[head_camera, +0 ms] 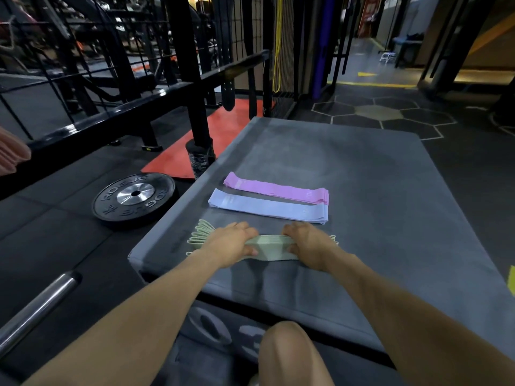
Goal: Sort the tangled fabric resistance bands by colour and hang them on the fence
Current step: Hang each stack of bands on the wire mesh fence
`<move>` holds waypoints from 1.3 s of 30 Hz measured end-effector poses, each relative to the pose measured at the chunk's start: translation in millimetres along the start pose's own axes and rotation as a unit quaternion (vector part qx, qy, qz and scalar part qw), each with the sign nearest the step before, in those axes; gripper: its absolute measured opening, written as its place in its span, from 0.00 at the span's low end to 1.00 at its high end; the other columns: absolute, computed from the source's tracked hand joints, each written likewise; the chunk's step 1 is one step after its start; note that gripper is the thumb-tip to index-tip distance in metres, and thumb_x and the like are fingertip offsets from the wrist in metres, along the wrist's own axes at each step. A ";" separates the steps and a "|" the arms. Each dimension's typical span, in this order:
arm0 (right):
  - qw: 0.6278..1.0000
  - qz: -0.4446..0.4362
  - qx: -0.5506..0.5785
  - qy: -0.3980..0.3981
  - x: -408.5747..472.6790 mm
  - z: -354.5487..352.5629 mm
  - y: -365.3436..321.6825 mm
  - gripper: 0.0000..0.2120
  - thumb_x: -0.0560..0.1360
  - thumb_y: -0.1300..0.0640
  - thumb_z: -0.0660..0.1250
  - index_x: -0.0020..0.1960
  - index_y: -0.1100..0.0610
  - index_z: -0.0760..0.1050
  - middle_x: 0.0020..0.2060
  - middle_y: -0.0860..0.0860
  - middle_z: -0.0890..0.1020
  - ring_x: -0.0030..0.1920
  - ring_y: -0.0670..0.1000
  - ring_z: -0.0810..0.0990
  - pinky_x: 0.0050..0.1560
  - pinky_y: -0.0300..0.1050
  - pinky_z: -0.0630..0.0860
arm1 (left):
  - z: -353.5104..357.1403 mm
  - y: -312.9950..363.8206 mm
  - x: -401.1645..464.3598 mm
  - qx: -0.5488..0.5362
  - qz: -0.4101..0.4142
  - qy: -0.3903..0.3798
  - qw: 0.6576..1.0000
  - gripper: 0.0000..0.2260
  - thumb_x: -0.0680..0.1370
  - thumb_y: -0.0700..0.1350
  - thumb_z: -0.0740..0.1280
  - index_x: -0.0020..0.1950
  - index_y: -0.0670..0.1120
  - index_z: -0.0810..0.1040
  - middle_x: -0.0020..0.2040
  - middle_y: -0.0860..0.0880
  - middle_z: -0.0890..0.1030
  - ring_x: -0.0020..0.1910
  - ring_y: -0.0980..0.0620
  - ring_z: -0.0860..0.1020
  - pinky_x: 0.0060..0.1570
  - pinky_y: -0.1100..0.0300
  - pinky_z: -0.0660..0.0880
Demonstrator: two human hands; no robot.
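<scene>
Where green bands point(274, 246) lie, gripping hands.

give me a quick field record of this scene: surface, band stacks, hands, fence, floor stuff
surface: grey pad
green bands: nearest stack, gripped at both ends
blue bands: flat stack, middle row
pink bands: flat stack, farthest row
left hand: grips green bands
right hand: grips green bands
fence: black, left of pad, no bands visible on it
floor: weight plate, barbell, red mat

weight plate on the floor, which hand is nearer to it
Left. The left hand grips the green bands at the end nearer the weight plate; the right hand grips them further from it.
</scene>
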State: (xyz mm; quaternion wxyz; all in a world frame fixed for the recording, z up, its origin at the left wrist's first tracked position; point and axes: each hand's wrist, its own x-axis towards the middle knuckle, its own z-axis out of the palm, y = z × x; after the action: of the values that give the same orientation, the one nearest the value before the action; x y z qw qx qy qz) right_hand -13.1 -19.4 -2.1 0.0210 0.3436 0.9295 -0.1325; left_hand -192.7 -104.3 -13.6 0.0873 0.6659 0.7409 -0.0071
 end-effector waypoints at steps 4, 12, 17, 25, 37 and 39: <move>1.000 -0.004 0.000 0.018 -0.1 3.5 0.8 0.14 0.77 0.60 0.60 0.62 0.58 0.68 0.61 0.55 0.72 0.64 0.55 0.69 0.59 0.46 0.69 | 1.3 -1.8 2.3 -0.006 0.009 0.009 1.000 0.17 0.78 0.54 0.63 0.65 0.51 0.71 0.60 0.50 0.72 0.62 0.49 0.69 0.58 0.53 0.69; 1.000 0.008 0.017 0.021 3.2 1.8 1.5 0.11 0.75 0.60 0.61 0.58 0.56 0.71 0.58 0.55 0.75 0.58 0.56 0.74 0.52 0.45 0.70 | -2.6 -2.8 4.7 -0.031 0.002 -0.009 0.999 0.15 0.77 0.53 0.64 0.62 0.50 0.73 0.59 0.50 0.72 0.61 0.50 0.70 0.56 0.54 0.69; 0.997 -0.019 0.069 0.023 2.8 -16.3 -2.6 0.10 0.73 0.61 0.63 0.54 0.56 0.74 0.53 0.52 0.78 0.50 0.54 0.75 0.49 0.45 0.71 | -24.7 -12.7 -7.2 -0.134 -0.020 -0.002 0.991 0.13 0.73 0.51 0.71 0.54 0.51 0.75 0.51 0.52 0.76 0.52 0.50 0.74 0.50 0.57 0.70; 0.983 -0.100 0.152 -0.034 -18.0 -86.1 -38.9 0.04 0.73 0.61 0.67 0.47 0.61 0.76 0.36 0.48 0.72 0.37 0.47 0.69 0.39 0.38 0.66 | -105.3 -11.3 -76.8 -0.213 -0.035 -0.009 0.976 0.15 0.71 0.50 0.73 0.56 0.48 0.78 0.40 0.59 0.74 0.40 0.59 0.72 0.38 0.69 0.68; 0.885 -0.106 0.409 -0.195 -73.1 -140.5 -122.7 0.11 0.73 0.71 0.60 0.41 0.61 0.79 0.37 0.54 0.82 0.40 0.52 0.80 0.44 0.40 0.76 | -175.8 -6.5 -210.8 -0.398 -0.093 -0.056 0.911 0.20 0.67 0.46 0.76 0.56 0.42 0.80 0.53 0.45 0.82 0.50 0.48 0.80 0.59 0.52 0.74; 0.874 -0.119 0.417 -0.218 -80.8 -141.3 -132.7 0.12 0.74 0.72 0.58 0.42 0.62 0.79 0.37 0.54 0.82 0.41 0.52 0.80 0.46 0.42 0.76 | -178.8 -6.8 -224.7 -0.421 -0.090 -0.062 0.901 0.23 0.63 0.49 0.76 0.55 0.41 0.80 0.52 0.44 0.82 0.49 0.48 0.80 0.59 0.52 0.73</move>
State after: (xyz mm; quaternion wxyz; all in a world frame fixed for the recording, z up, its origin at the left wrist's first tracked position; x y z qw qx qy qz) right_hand -29.6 -130.4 175.4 0.0622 0.1699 0.7938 -0.5807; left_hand -198.8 -303.8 192.9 0.4040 0.4957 0.7249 0.2561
